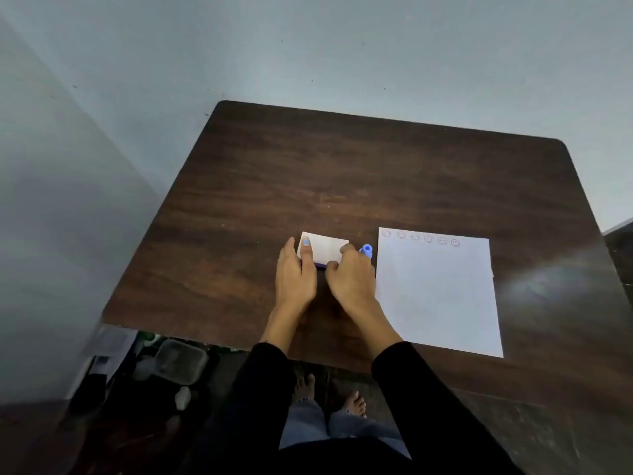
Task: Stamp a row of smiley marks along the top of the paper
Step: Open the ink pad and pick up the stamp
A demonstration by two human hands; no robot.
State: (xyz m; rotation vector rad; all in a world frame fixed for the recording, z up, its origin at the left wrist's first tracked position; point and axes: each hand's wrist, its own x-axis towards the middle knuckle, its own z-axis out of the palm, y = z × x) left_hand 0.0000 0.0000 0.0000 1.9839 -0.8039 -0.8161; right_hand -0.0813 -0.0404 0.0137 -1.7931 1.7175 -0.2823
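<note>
dark wood table, grey walls

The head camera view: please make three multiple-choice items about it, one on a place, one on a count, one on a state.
1. Where does the white sheet of paper lie on the dark wooden table?
A. right of both hands
B. left of both hands
C. under both hands

2. How many smiley marks line the top edge?
A. two
B. six
C. ten

3. What is the left hand doing?
A. hanging off the table
B. resting on the small white ink pad box
C. pressing the paper

Answers:
1 A, the sheet is beyond the right hand.
2 B, six faces show in a row.
3 B, its fingers lie on the box.
</note>
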